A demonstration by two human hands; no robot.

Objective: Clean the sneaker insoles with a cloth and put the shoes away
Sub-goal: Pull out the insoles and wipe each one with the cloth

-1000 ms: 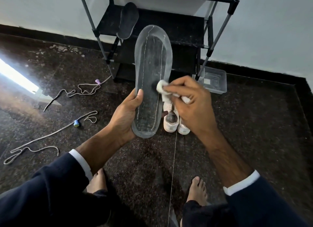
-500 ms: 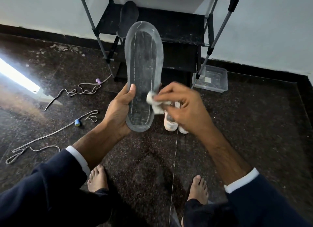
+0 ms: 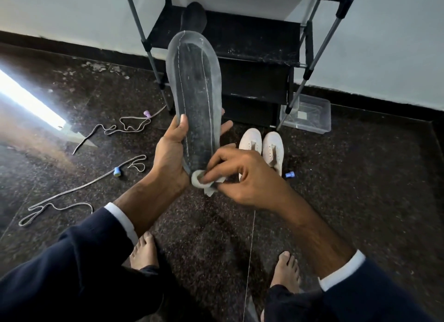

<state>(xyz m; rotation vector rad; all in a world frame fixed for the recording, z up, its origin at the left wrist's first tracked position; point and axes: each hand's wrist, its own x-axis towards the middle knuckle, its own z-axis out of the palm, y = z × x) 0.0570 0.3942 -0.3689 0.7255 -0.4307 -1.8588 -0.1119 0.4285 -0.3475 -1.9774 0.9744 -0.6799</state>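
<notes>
Grey stitched foam insole (image 3: 195, 101) upright in left hand (image 3: 171, 153), fingers clamped around it. Right hand (image 3: 245, 177) pinches small white cloth (image 3: 200, 181) at its heel end. Second dark insole (image 3: 193, 17) on black shelf rack (image 3: 252, 43); white sneakers (image 3: 262, 149) on floor, unshelved. Roughly midway.

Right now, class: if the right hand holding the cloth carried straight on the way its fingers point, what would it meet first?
The right hand points leftward; its cloth already touches the insole, with the left hand just beyond, though depth is uncertain.
</notes>
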